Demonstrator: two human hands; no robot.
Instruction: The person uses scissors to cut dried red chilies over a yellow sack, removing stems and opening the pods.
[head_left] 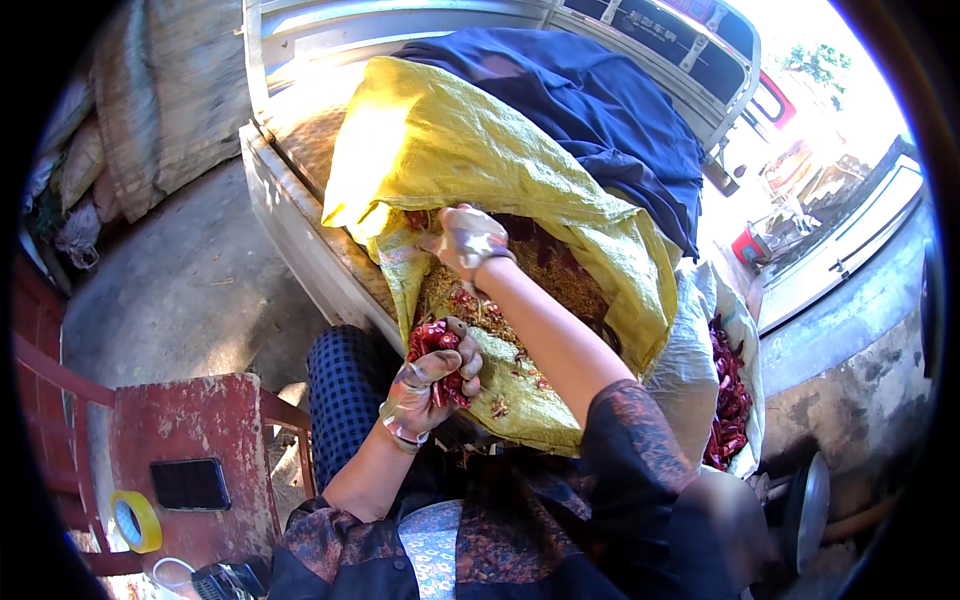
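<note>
Dried red chili peppers [432,339] fill my left hand [412,388], whose gloved fingers are wrapped round the bunch just in front of the sack's mouth. My right hand [472,240], also in a pale patterned glove, is closed at the left side of that mouth; what its fingers grip is hidden. The yellow woven sack [480,130] lies with its opening toward me. Inside it are yellowish seeds and bits [570,278], with some red pepper scraps and darker red pieces farther in.
The sack rests on a truck bed [285,215], with dark blue cloth [570,85] behind it. At right stands a white sack [690,375] beside more red peppers [730,400]. A worn red stool [190,425] at left bears a phone [190,484] and yellow tape [147,521].
</note>
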